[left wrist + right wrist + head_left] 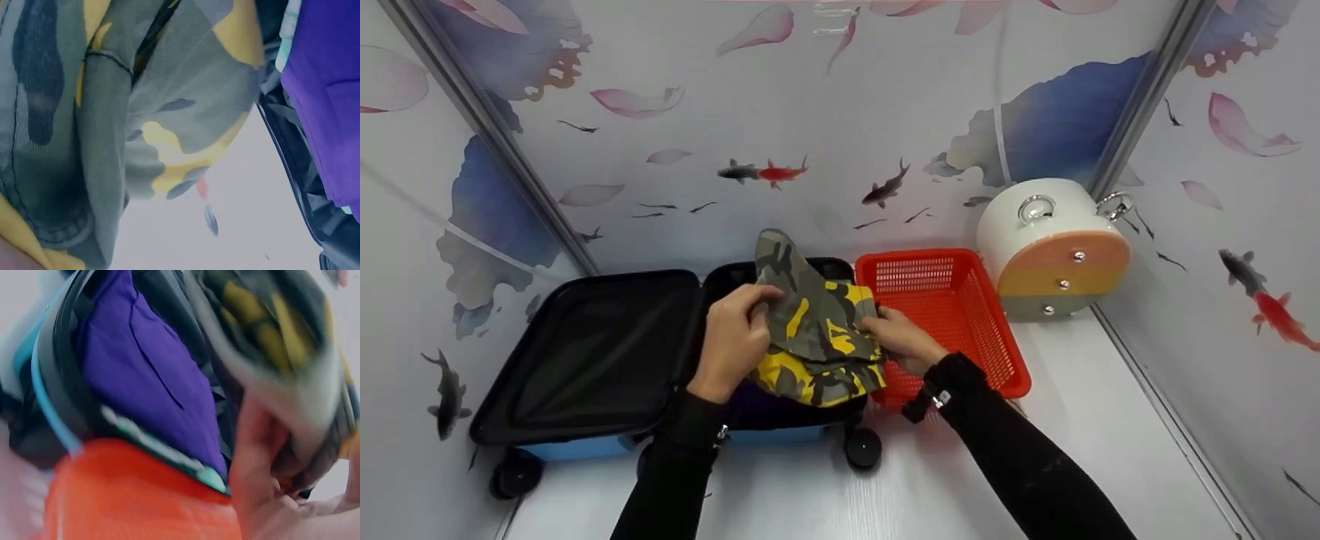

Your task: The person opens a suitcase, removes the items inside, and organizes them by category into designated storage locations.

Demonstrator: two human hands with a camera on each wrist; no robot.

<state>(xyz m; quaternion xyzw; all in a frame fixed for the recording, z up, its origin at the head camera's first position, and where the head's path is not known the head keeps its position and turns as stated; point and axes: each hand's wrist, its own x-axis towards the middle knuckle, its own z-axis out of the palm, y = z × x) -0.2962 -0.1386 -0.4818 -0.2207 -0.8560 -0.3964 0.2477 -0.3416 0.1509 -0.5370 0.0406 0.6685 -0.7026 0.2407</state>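
A camouflage garment (817, 330) in grey, black and yellow is held up, partly folded, over the packed half of a small open suitcase (727, 281). My left hand (733, 341) grips its left side with curled fingers. On the right side, my right hand (906, 341) pinches the layered edge between thumb and fingers. Folds of the garment (185, 112) fill much of the left wrist view and hide nearly all of that hand. Purple cloth (146, 377) lies inside the suitcase below, with a pale green and white edge beside it.
The suitcase's black-lined lid (607, 352) lies opened out to the left. A red plastic basket (1011, 367) stands directly right of the suitcase. Behind it, a white rounded drawer box (1065, 247) sits near the corner. Patterned wall panels (840, 112) enclose the white surface.
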